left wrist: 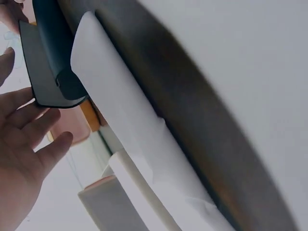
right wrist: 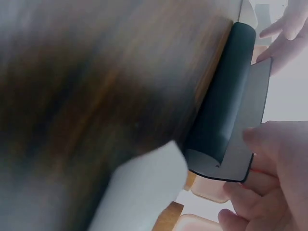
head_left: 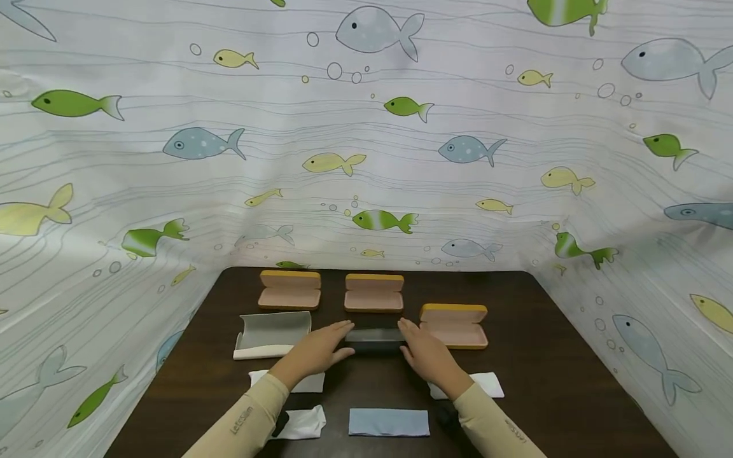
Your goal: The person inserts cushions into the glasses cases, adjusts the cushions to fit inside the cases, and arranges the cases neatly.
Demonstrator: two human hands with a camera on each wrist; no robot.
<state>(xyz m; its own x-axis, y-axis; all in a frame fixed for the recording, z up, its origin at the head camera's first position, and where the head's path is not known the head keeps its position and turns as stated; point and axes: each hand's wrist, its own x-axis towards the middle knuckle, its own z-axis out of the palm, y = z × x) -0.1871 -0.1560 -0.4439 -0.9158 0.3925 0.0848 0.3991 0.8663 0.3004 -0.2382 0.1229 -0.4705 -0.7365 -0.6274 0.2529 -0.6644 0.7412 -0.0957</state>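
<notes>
Between my hands stands an open dark green glasses case (head_left: 375, 346) with a grey lining; both wrist views show its rounded body (left wrist: 55, 43) and raised flap (right wrist: 255, 103). My left hand (head_left: 317, 348) touches the flap's left end with nearly straight fingers (left wrist: 21, 98), thumb spread apart. At the other end my right hand (head_left: 426, 353) pinches the flap's edge, thumb on the lining and fingers behind. An open white glasses case (head_left: 275, 331) with a grey lining lies by my left hand. Close beside my right hand is an open yellow-edged case (head_left: 458, 324) lined in pink.
Two more pink-lined cases, one left (head_left: 289, 289) and one central (head_left: 374, 292), stand along the back of the dark table (head_left: 544, 394). Folded white cloths (head_left: 488, 385) lie under my forearms, and a light blue cloth (head_left: 389, 422) lies in front. Fish-printed sheeting (head_left: 366, 178) surrounds the table.
</notes>
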